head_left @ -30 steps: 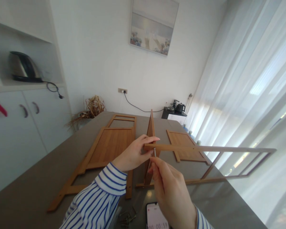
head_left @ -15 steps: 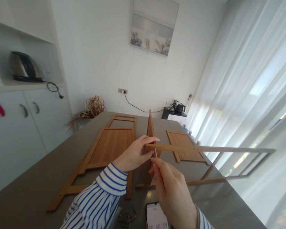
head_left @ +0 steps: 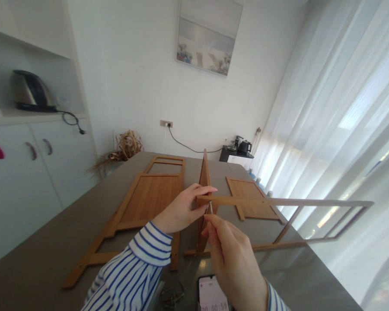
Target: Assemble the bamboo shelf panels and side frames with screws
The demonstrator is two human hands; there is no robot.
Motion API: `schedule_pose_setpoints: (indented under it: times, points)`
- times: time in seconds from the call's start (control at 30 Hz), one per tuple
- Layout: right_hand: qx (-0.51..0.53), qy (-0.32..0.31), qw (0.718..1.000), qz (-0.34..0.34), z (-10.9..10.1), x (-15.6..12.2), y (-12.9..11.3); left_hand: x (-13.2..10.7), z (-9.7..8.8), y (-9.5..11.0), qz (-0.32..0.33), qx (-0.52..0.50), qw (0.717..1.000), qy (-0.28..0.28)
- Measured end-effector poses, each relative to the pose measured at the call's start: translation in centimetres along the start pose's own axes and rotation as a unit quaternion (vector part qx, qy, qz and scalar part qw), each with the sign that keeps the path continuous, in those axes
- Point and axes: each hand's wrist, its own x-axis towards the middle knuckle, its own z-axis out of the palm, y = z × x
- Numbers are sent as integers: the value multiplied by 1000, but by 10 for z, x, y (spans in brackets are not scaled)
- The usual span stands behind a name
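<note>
My left hand (head_left: 188, 206) is closed around the corner where an upright wooden panel (head_left: 205, 175) meets the top rail of a wooden frame (head_left: 246, 201). Its fingers lie over the rail end and the thumb sits below. In a pinch, my right hand (head_left: 231, 252) holds a thin silver metal rod (head_left: 210, 207), whose far tip meets the rail near its left end. Whether the rod is a screw or a tool I cannot make out. The frame stands on its long edge and stretches right. Near my left sleeve lie several loose bolts (head_left: 171, 298).
A large wooden panel (head_left: 149, 196) lies flat on the left of the grey table (head_left: 45, 242). Another panel (head_left: 251, 194) lies behind the frame. A phone (head_left: 210, 290) showing a timer is at the near edge. Dried plants (head_left: 128, 144) stand beyond the far left corner.
Almost nothing differs. Both hands keep their hold at the joint, and the view has shifted very slightly.
</note>
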Motion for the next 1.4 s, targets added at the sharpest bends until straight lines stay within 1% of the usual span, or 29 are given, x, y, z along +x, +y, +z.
schedule_pose_setpoints:
  times: [0.3, 0.4, 0.47, 0.57, 0.63, 0.73, 0.8, 0.83, 0.9, 1.0, 1.17, 1.3, 1.4]
  points:
    - [16, 8, 1000, 7, 1, -1, 0, 0, 0, -1, 6, 0, 1000, 2]
    - [47, 17, 998, 35, 2, -2, 0, 0, 0, -1, 4, 2, 1000, 2]
    - [87, 17, 994, 71, 3, -3, -1, 0, 0, -1, 3, 1, 1000, 2]
    - [181, 22, 973, 141, 6, -4, -5, 0, -1, 0, 7, -1, 1000, 2]
    - [259, 38, 948, 183, 9, -3, -9, 0, -1, 0, 10, -1, 1000, 3]
    - [367, 63, 900, 227, 13, 1, -14, 0, 0, -1, 12, 2, 1000, 3]
    - [408, 63, 876, 251, 14, 2, -16, 0, -1, -2, 18, 6, 1000, 4]
    - [416, 57, 869, 263, 14, 3, -16, -1, -2, -1, 24, 10, 1000, 4]
    - [417, 43, 863, 282, 13, 3, -16, -1, -3, -1, 38, 15, 999, 1]
    - [407, 31, 867, 285, 11, 3, -15, -2, -5, 0, 53, 15, 998, -5]
    - [400, 28, 872, 281, 11, 2, -14, -1, -4, -1, 36, 11, 999, 9]
    - [411, 32, 863, 291, 12, 3, -16, 0, -2, -4, 27, 8, 1000, 4]
    - [436, 46, 847, 301, 12, 5, -18, 0, -1, -7, 31, 5, 999, 6]
